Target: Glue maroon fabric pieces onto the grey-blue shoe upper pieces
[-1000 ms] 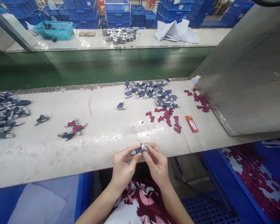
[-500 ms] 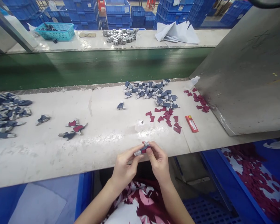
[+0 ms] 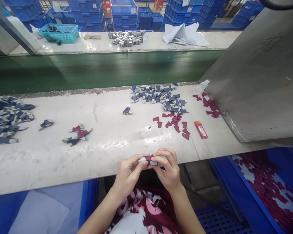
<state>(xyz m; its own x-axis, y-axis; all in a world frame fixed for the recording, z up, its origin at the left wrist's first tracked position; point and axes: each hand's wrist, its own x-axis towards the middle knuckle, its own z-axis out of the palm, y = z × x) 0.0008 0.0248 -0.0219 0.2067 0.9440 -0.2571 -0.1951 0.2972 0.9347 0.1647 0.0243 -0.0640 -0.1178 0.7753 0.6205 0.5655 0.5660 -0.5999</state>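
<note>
Both hands hold one small grey and dark-blue plastic part with a dark-red face (image 3: 149,158) at the table's front edge. My left hand (image 3: 129,172) pinches its grey left end between thumb and fingers. On its right end, the fingers and thumb of my right hand (image 3: 168,167) are closed, hiding some of it. Beyond the hands stands a small translucent bottle with a dark tip (image 3: 146,131). Dark-red flat pieces (image 3: 175,122) lie scattered to the right of the bottle. Behind them is a pile of blue and grey parts (image 3: 158,96), with a single similar part (image 3: 127,110) to its left.
More blue and grey parts (image 3: 5,120) are heaped at the far left; several lie nearer, some red-faced (image 3: 82,134). A red packet (image 3: 201,129) lies at right before a slanted metal panel (image 3: 256,78). A blue bin (image 3: 249,191) of red pieces stands below right.
The held part has turned so its dark-red face shows upward. My right hand's fingers have lifted and shifted over it; my left hand has moved slightly left.
</note>
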